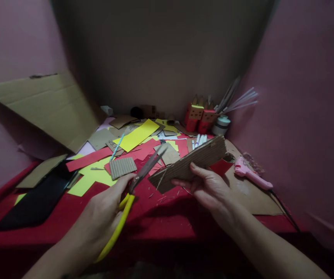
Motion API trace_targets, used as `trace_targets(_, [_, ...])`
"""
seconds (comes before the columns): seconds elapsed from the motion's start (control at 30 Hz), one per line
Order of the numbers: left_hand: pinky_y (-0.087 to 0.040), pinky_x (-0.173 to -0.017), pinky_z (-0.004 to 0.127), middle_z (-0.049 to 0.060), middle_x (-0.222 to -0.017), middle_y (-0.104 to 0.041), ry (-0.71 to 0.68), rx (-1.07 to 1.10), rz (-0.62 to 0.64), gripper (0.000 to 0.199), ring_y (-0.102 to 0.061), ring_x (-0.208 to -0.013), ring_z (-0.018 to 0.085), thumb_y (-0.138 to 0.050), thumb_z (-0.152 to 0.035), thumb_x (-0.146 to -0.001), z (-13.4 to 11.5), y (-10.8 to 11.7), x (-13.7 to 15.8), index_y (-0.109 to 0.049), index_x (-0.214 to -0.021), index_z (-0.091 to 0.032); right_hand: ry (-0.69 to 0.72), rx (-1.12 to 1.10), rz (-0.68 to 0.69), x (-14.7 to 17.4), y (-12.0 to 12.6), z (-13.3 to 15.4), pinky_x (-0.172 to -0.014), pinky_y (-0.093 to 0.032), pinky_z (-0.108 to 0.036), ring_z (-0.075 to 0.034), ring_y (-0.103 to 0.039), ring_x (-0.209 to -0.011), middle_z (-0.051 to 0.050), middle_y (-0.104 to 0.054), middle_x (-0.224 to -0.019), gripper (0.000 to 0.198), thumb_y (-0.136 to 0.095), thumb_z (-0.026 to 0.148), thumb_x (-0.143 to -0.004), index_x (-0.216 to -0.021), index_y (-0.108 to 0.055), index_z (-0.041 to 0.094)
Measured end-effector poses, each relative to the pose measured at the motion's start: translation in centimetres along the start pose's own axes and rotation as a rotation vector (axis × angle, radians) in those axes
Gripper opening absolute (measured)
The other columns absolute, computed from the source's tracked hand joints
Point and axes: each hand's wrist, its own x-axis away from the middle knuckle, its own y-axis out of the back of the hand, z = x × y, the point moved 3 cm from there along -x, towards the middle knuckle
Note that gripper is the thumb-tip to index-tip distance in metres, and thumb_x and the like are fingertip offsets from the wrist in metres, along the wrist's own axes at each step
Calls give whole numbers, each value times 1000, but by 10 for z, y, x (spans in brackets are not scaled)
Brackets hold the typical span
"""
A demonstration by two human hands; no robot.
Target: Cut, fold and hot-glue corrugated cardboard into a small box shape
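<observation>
My left hand (105, 211) is closed round the yellow handles of a pair of scissors (148, 169), whose blades point up and to the right, slightly parted. In my right hand (207, 186) is a long strip of corrugated cardboard (190, 161), pinched between thumb and fingers and tilted up to the right. The scissor blades are close to the strip's left end, and I cannot tell whether they touch it. A small ribbed cardboard piece (123, 167) lies just beyond my left hand. Thin cardboard shreds are scattered on the red tablecloth (167, 224) below.
A pink glue gun (252, 174) rests on a cardboard sheet at right, its cord trailing off the front edge. A black phone-like slab (36, 205) lies at left near a big cardboard sheet (50, 108). Yellow paper (138, 135), markers (199, 140) and red decorated boxes (194, 116) stand or lie behind.
</observation>
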Motion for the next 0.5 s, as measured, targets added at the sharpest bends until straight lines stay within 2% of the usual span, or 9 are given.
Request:
trace_targets(0.07, [-56,-66,34,13,-107,-70,-102,-199,-15,42,-71,-87,27,-38,-36,-88,4,6,7,-53,-123,-17,10,-15,-12,-2,1,3,-78,-58,-55,-22,-72,-78,-1,-75,-81,26,-63,-1,-76,-93,-63,18])
trace_targets(0.13, [-56,-62,39,19,-103,-70,-174,-439,-38,46,-71,-85,32,-31,-35,-91,9,8,14,-52,-122,-9,4,-24,-34,-3,2,5,-77,-58,-56,-22,-71,-77,-2,-75,-80,20,-63,-1,-76,-86,-63,17])
trace_targets(0.2, [-55,-57,40,19,-94,-69,-194,-595,-43,45,-70,-77,32,-27,-33,-93,13,7,18,-52,-120,-6,-6,-27,-58,-4,2,6,-74,-59,-57,-22,-71,-75,-2,-74,-76,17,-64,0,-76,-79,-62,16])
trace_targets(0.3, [-54,-54,40,17,-89,-68,-195,-690,-17,45,-69,-73,31,-27,-29,-93,17,4,22,-50,-123,-4,-12,-21,-79,-6,2,5,-70,-59,-58,-21,-70,-71,0,-71,-70,17,-65,-1,-75,-74,-62,16])
trace_targets(0.5, [-54,-53,40,17,-87,-66,-250,-749,-31,48,-69,-73,31,-29,-25,-93,19,0,22,-42,-132,-1,-16,-9,-50,-7,3,5,-74,-59,-58,-20,-69,-71,0,-71,-73,17,-66,1,-75,-78,-63,17])
